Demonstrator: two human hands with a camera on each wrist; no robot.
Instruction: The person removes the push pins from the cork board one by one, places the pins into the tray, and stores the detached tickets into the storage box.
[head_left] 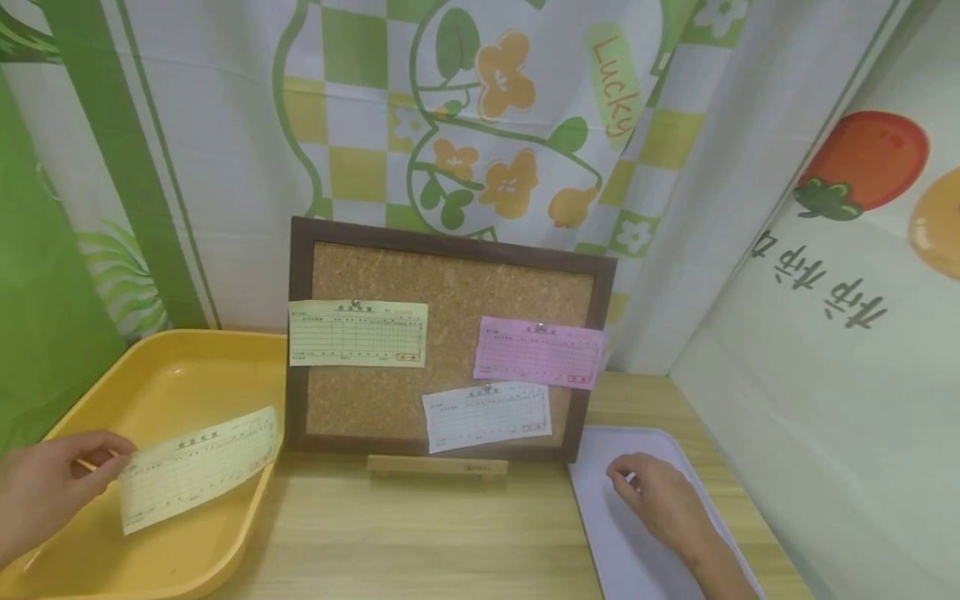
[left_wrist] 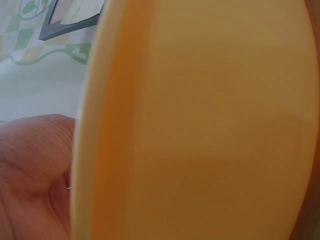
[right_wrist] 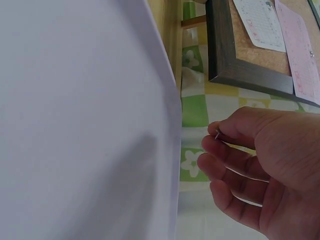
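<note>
Left hand, lower left of the head view: thumb and fingers pinched the near end of a pale yellow printed paper slip, which was held over the shallow yellow plastic tray and tilted up toward the right. The left wrist view showed little beyond the tray wall and part of the palm.

Right hand, lower right of the head view: over the flat white plastic tray, fingers curled. In the right wrist view, thumb and forefinger pinched a small metal pushpin, its point just showing.

Centre of the head view: brown-framed cork pinboard, upright on a light wooden stand on the wooden tabletop. Pinned to it:
- one pale yellow slip, upper left of the board;
- one pink slip, right;
- one white slip, lower middle.

Progress, as judged: three slips were pinned; a fourth slip and a pin were in hand but not yet at the board. Free cork remained at lower left and upper middle.
</note>
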